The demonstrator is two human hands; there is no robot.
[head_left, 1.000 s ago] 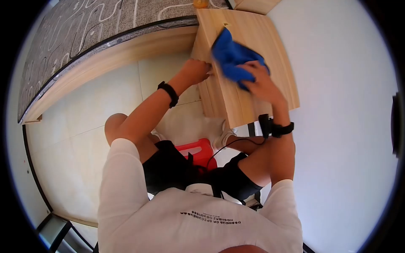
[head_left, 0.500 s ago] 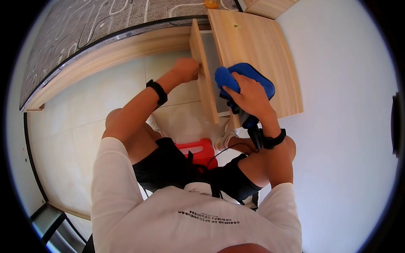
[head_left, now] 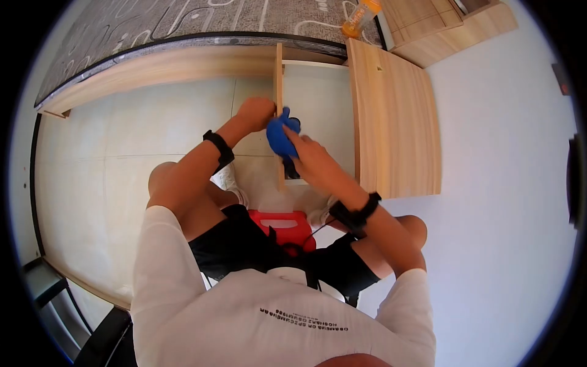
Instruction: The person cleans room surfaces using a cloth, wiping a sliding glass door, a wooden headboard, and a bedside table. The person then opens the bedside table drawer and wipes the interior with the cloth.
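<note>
A drawer point(head_left: 324, 128) stands pulled out of the light wooden cabinet point(head_left: 397, 134). At the outer face of its front panel point(head_left: 279, 79), my left hand point(head_left: 255, 115) is closed, with its fingertips partly hidden against the panel. My right hand point(head_left: 315, 162) grips a soft blue padded item point(head_left: 281, 137) with black parts, whose exact kind I cannot make out. This item is over the drawer, close to the inner side of the front panel. Some black parts hang below it inside the drawer.
A red plastic container with a handle point(head_left: 296, 229) sits on the floor between my legs. An orange-capped bottle point(head_left: 361, 18) lies on the patterned bed surface point(head_left: 244, 18), beside another wooden unit point(head_left: 428, 30). A white wall point(head_left: 501, 183) rises at the right.
The drawer is now much further out of the cabinet. My right hand has carried the blue item leftward from over the cabinet top to the drawer front. My left hand has shifted slightly.
</note>
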